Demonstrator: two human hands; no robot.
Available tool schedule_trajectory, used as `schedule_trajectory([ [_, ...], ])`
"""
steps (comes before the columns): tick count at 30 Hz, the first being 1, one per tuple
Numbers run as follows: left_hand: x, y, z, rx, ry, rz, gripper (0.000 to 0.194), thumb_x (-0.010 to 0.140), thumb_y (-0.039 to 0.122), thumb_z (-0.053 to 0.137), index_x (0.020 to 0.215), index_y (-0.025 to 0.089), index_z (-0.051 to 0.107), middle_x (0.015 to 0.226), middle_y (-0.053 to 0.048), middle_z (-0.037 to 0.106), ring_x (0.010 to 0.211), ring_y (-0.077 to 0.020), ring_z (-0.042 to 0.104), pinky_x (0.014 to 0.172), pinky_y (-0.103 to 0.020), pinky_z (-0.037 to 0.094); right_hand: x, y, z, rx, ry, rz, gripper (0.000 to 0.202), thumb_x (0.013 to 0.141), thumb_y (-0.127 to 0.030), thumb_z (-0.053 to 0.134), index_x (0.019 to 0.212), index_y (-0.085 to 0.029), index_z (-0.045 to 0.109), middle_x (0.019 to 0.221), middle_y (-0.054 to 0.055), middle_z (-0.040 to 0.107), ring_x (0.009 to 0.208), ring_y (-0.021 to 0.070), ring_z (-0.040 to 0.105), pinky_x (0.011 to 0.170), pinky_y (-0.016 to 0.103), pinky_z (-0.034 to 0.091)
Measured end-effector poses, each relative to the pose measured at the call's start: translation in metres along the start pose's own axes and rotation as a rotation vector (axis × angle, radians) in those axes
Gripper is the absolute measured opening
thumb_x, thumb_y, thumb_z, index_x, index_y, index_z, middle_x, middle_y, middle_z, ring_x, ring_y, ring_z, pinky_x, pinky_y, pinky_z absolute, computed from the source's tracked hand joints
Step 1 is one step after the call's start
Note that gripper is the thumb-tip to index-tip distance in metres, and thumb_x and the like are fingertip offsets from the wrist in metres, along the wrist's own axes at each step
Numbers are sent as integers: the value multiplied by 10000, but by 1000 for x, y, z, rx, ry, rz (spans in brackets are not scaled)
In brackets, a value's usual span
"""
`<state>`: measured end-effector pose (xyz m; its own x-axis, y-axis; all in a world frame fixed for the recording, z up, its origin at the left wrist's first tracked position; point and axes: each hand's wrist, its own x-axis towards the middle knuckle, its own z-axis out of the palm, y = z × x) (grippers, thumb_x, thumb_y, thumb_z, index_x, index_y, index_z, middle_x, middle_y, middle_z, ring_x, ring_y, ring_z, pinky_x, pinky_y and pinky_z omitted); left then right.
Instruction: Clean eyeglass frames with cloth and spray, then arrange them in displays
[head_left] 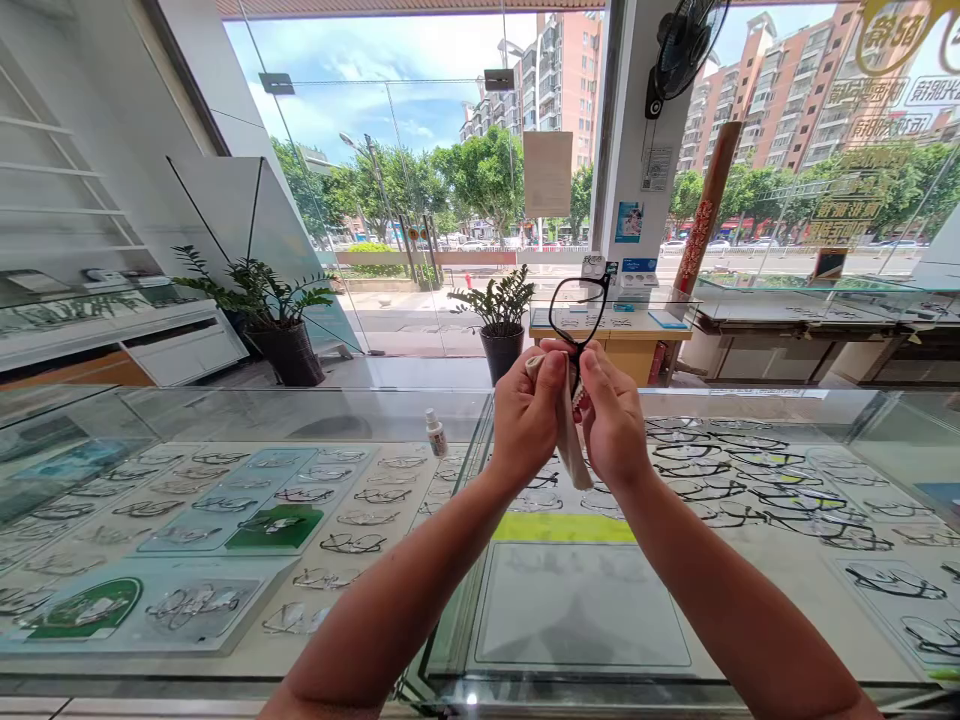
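Note:
A pair of black-framed eyeglasses (553,312) is held up over the glass counter, one lens rim pointing upward. My left hand (529,410) is closed, its thumb pressing a pale cleaning cloth (574,455) against the lower part of the glasses. On the other side my right hand (616,415) pinches the frame near the bridge, with the thumb upright. Between the two hands the cloth hangs down. The lower lens is mostly hidden by fingers and cloth. Left of my hands, a small white spray bottle (436,434) stands on the counter top.
Under the glass counter (450,575) lie rows of eyeglasses (352,543), with more frames (750,475) at the right. Beyond stand potted plants (501,325), a wooden display table (611,335) and glass doors. A wall fan (686,45) hangs at the upper right.

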<state>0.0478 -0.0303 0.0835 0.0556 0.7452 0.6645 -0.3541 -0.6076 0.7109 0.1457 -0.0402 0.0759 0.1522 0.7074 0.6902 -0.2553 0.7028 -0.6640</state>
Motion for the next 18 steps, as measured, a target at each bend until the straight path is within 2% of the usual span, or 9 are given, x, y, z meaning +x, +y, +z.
schedule_trajectory([
  [3, 3, 1, -5, 52, -87, -34, 527, 995, 724, 669, 1006, 200, 721, 746, 5, 628, 614, -123, 535, 549, -250, 455, 5, -5, -9, -44, -5, 21, 384, 1013, -619, 690, 1100, -306, 895, 1068, 49, 688, 773, 155, 597, 574, 292, 526],
  [6, 8, 5, -11, 77, -196, -50, 484, 1018, 658, 684, 936, 182, 714, 796, -13, 636, 704, -133, 549, 641, -253, 484, 11, -9, -16, -44, 21, 12, 378, 1002, -624, 702, 1054, -307, 901, 1063, 57, 730, 922, 199, 678, 773, 345, 616],
  [8, 11, 8, -14, 33, -300, -79, 437, 1013, 611, 719, 978, 176, 733, 875, -33, 673, 791, -150, 587, 732, -263, 512, 15, -12, -18, 7, 38, 32, 376, 992, -631, 713, 1020, -303, 896, 1057, 61, 771, 1024, 232, 715, 900, 397, 631],
  [10, 12, 10, -17, -33, -400, -129, 394, 997, 563, 760, 1073, 177, 749, 974, -55, 707, 881, -174, 622, 821, -283, 530, 17, -15, -19, 80, 54, 85, 371, 973, -631, 735, 993, -293, 886, 1037, 58, 803, 1004, 238, 744, 907, 418, 641],
  [12, 13, 11, -18, -78, -462, -170, 381, 977, 517, 797, 1140, 177, 744, 995, -56, 707, 892, -174, 623, 831, -282, 525, 18, -17, -18, 134, 89, 132, 362, 938, -626, 773, 971, -281, 878, 1000, 54, 823, 977, 241, 763, 872, 411, 652],
  [15, 13, 9, -18, -86, -463, -186, 411, 919, 486, 868, 1143, 172, 725, 933, -31, 682, 810, -144, 583, 742, -252, 487, 18, -18, -16, 147, 130, 162, 375, 895, -634, 809, 963, -270, 870, 1006, 56, 833, 1023, 255, 766, 861, 404, 655],
  [18, 12, 5, -15, -53, -376, -170, 469, 833, 481, 944, 1086, 167, 704, 872, -8, 667, 753, -127, 557, 675, -238, 454, 15, -16, -12, 148, 107, 163, 397, 917, -645, 787, 1005, -267, 868, 1027, 58, 826, 996, 236, 748, 830, 382, 642],
])
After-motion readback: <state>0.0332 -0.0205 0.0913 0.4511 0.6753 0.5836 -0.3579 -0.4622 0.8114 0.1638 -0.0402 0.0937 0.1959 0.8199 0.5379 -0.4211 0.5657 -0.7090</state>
